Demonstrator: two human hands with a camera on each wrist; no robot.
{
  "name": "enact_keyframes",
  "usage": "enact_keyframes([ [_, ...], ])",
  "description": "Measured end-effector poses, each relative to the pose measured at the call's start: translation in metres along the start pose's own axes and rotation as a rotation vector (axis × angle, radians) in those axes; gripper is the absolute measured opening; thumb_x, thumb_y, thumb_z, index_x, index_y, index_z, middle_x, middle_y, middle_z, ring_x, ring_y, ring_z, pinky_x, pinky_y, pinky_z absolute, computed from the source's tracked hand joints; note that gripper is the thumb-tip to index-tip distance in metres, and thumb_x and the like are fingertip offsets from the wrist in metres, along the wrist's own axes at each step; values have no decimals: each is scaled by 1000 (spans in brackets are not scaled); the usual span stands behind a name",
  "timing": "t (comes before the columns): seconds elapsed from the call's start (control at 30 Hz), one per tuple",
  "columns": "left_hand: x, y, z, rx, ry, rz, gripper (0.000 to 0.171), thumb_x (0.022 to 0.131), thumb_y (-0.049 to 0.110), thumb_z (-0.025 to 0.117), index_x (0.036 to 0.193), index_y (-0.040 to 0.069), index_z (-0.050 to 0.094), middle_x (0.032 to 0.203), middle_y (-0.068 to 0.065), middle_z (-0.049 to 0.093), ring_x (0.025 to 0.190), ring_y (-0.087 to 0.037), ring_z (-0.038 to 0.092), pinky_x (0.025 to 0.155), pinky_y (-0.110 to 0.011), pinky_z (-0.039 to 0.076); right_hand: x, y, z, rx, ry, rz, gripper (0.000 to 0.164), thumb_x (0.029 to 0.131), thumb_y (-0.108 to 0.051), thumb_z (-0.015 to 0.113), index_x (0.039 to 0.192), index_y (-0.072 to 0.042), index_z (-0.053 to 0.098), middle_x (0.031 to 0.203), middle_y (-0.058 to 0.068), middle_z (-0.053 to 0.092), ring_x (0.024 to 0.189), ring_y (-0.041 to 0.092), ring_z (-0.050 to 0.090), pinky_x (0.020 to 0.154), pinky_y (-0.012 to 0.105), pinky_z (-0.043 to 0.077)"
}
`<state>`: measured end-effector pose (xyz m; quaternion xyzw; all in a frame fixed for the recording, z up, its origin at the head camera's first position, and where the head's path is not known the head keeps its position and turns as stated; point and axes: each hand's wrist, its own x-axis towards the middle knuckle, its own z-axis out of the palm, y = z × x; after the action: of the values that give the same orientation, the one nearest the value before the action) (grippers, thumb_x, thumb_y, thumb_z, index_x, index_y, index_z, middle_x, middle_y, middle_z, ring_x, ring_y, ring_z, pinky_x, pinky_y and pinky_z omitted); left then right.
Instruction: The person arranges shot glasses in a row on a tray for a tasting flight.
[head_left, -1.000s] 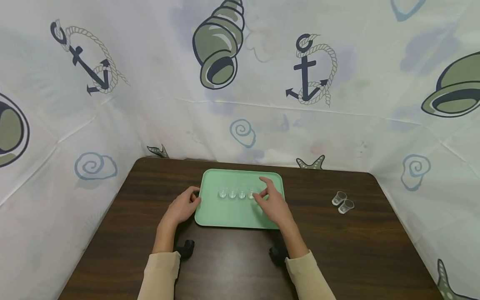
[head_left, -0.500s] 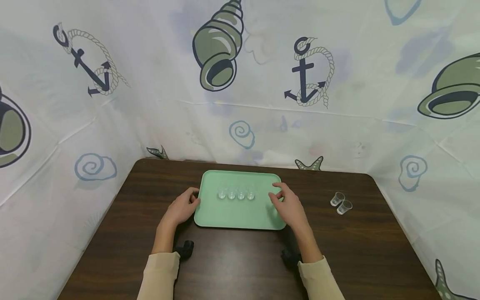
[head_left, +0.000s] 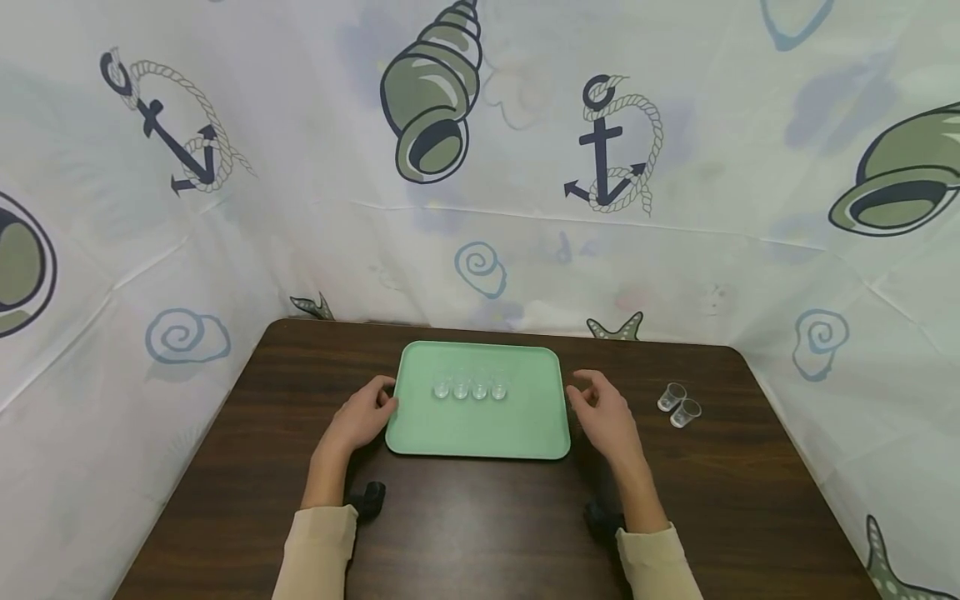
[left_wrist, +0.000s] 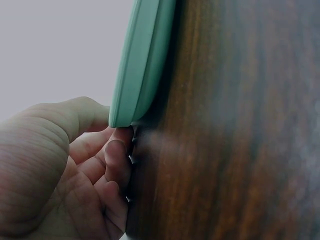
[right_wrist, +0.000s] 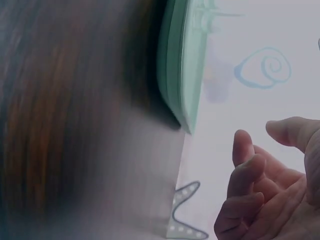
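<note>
A mint-green tray (head_left: 480, 433) lies on the dark wooden table. In a row across its middle stand several small clear cups (head_left: 461, 389). My left hand (head_left: 362, 414) holds the tray's left edge; the left wrist view shows the thumb (left_wrist: 82, 112) against the rim and curled fingers (left_wrist: 117, 160) below it. Just beyond the tray's right edge hovers my right hand (head_left: 609, 421), fingers loosely bent. The right wrist view shows a gap between thumb (right_wrist: 290, 131) and fingers (right_wrist: 245, 167), with nothing in it.
Two more clear cups, one (head_left: 672, 397) behind the other (head_left: 686, 413), sit close together on the table (head_left: 720, 483) to the right of my right hand. A white cloth (head_left: 525, 275) printed with shells and anchors hangs behind and beside the table.
My right hand has moved away from the rightmost cup in the row, going right past the tray's edge. The left hand stays at the tray's left edge.
</note>
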<state>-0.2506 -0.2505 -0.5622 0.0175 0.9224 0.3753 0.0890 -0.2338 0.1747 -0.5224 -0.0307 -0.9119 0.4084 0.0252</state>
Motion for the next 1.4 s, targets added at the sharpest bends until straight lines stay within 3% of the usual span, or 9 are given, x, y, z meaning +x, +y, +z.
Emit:
enact_keyframes([
  [0.53, 0, 1, 1, 8, 9, 14, 45, 113, 28, 53, 153, 8, 52, 106, -7, 61, 77, -21, 53, 69, -37, 40, -1, 24, -41, -106, 114, 29, 46, 110, -46, 56, 145, -17, 63, 99, 8, 71, 69, 23, 57, 61, 37, 43],
  [0.9, -1, 1, 1, 2, 10, 11, 44, 113, 27, 52, 153, 8, 52, 105, -7, 61, 76, -21, 52, 68, -37, 39, -7, 36, -71, -181, 164, 51, 47, 111, -48, 53, 143, -15, 64, 88, 6, 64, 58, 23, 51, 49, 35, 37],
  [1.4, -2, 3, 0, 0, 11, 3, 45, 114, 27, 51, 154, 7, 52, 106, -8, 61, 76, -21, 52, 69, -37, 39, -15, 61, -108, -216, 228, 178, 52, 111, -50, 50, 147, -14, 62, 99, 12, 73, 62, 24, 57, 53, 37, 40],
])
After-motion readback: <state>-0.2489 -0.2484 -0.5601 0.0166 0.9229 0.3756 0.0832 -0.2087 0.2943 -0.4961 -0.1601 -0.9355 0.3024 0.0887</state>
